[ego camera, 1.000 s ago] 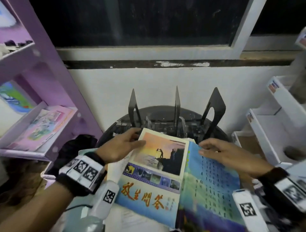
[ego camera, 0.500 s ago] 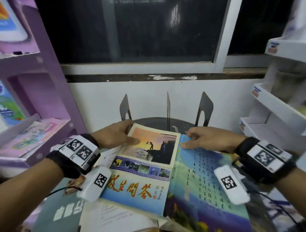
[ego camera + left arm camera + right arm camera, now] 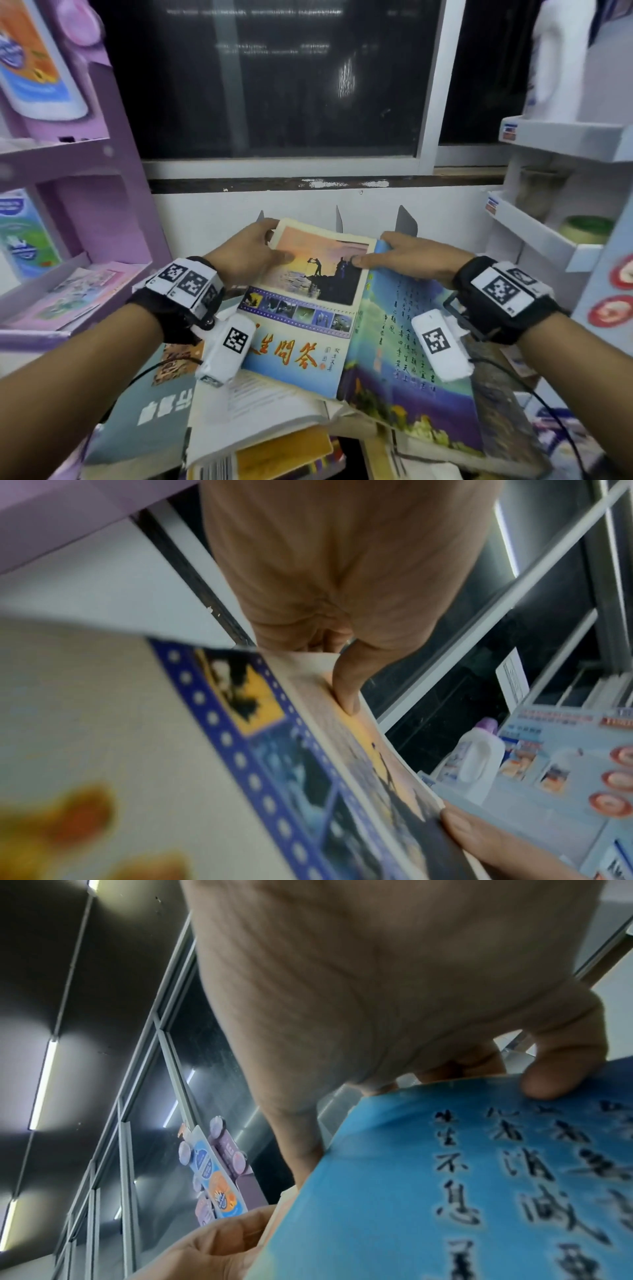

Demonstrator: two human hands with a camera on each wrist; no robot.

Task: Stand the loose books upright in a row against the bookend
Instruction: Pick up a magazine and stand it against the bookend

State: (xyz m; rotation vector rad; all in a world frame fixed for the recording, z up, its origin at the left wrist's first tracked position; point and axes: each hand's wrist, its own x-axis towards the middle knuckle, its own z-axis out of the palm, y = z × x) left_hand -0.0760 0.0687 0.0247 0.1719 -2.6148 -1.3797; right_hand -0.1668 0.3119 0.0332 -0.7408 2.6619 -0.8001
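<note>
Two books lie side by side on a loose pile. My left hand (image 3: 274, 244) grips the top left corner of the sunset-cover book (image 3: 308, 308), thumb on the cover. The left wrist view shows that thumb (image 3: 346, 693) pressing the cover (image 3: 240, 750). At the top edge of the blue book (image 3: 404, 359), my right hand (image 3: 373, 254) grips it, its thumb reaching onto the sunset cover. The right wrist view shows a fingertip (image 3: 565, 1074) on the blue cover (image 3: 445, 1177). Only three dark bookend tips (image 3: 406, 221) show behind the books.
Under the two books lie a grey-green book (image 3: 154, 411), an open white-paged book (image 3: 257, 411) and an orange one (image 3: 284, 452). A purple shelf unit (image 3: 85, 164) stands at the left, a white shelf unit (image 3: 548, 233) at the right. Wall and dark window are behind.
Both hands have raised the far ends of the two books, which now cover most of the bookends. My right hand slid from the blue cover to its top edge.
</note>
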